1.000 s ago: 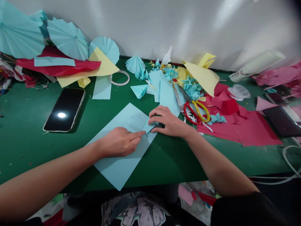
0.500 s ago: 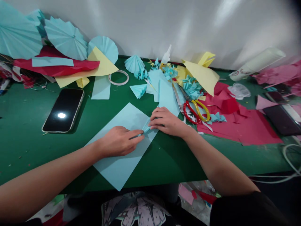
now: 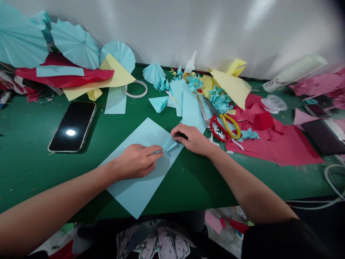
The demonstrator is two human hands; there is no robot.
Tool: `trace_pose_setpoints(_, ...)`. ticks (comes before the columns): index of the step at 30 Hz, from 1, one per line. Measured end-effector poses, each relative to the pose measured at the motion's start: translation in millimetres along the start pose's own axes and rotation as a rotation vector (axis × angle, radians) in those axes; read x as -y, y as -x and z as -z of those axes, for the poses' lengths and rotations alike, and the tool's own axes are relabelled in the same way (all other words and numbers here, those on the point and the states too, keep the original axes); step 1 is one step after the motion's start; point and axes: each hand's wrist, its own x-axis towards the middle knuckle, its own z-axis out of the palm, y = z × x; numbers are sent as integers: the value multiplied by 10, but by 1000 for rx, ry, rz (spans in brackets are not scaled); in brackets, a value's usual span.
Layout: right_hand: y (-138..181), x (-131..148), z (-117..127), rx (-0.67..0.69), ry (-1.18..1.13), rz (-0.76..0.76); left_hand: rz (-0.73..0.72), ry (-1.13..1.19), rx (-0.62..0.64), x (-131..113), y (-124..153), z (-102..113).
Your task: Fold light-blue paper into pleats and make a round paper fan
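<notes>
A small folded piece of light-blue paper (image 3: 169, 144) is held between my hands, its pleats fanning slightly. My left hand (image 3: 141, 160) pinches its left, pointed end. On the other side, the fingertips of my right hand (image 3: 188, 138) grip its upper right edge. Both hands are above a large light-blue sheet (image 3: 134, 192) lying diagonally on the green table. Just beyond the sheet sits a small folded blue cone (image 3: 158, 104).
Scissors with red and yellow handles (image 3: 225, 127) lie right of my right hand, near red paper (image 3: 291, 147). A phone (image 3: 73, 126) rests at left. A tape roll (image 3: 135, 89), a glue bottle (image 3: 190, 64) and pleated blue fans (image 3: 77, 43) stand along the back.
My right hand's fingers have shifted to the upper edge of the folded paper, and more of its pleats now show, spread a little. My left hand stays almost in place.
</notes>
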Motion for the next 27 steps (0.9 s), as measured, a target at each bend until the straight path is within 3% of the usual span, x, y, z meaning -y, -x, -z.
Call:
trace_pose_setpoints(12, 12, -118, -26, -45, 46, 174, -48, -99, 105, -34, -10, 23)
trace_pose_setpoints(19, -3, -185, -5, 2, 120, 279, -71, -166, 135, -89, 20, 25)
trace_pose_setpoints(27, 0, -164, 17, -3, 95, 300, -43, -149, 122, -103, -30, 25)
